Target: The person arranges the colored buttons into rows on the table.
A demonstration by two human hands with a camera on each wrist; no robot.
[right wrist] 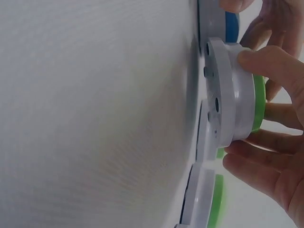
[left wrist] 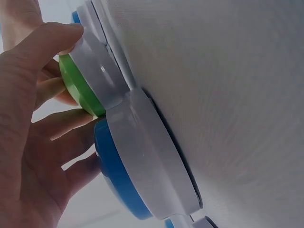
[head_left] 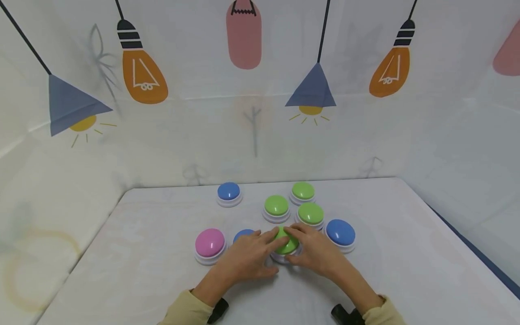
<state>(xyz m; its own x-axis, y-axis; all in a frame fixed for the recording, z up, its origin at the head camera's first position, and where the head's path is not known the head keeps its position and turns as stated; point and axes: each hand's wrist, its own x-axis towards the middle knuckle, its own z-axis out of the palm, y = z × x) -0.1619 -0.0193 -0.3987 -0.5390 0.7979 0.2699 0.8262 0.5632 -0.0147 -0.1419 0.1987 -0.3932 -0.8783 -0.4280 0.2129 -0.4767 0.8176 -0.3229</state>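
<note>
My right hand [head_left: 318, 250] grips a green push button [head_left: 289, 247], thumb against its white base and fingers round its far side. In the right wrist view that button [right wrist: 244, 95] is tilted, and its underside with several holes shows. Fairly straight fingers of my left hand [head_left: 248, 255] touch the green cap from the left. Its thumb lies in front, apart from the base in the head view. A blue push button [left wrist: 118, 166] sits directly left of the green one, partly hidden under my left hand. Another blue button [head_left: 340, 232] stands beside my right hand.
Behind the hands stand green buttons [head_left: 276, 206], with a blue button [head_left: 229, 192] at the back left. A pink button [head_left: 210, 243] is left of my left hand. All are on a white table [head_left: 142, 271] against a printed fabric wall [head_left: 195, 126].
</note>
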